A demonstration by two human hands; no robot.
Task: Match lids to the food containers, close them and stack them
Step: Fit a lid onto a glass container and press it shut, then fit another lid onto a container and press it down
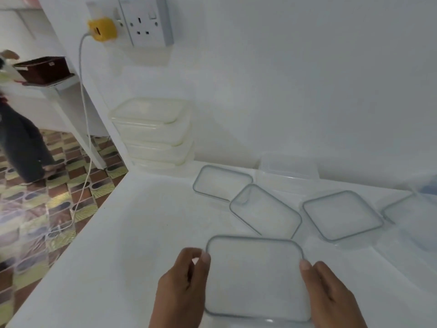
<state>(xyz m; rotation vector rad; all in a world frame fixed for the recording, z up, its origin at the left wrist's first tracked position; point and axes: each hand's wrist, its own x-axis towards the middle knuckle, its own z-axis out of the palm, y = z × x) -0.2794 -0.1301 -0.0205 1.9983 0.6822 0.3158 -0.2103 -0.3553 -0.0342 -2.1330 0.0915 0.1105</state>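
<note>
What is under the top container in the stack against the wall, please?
Under the top container sit more closed, cream-lidded containers, stacked down to the white counter. Their cloudy walls and lids hide whatever may be inside them.

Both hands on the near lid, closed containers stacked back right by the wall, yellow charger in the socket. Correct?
No. The stack of closed containers sits back left by the wall, as the head view shows. The rest stands: left hand and right hand hold the near lid, yellow charger in the socket.
</note>
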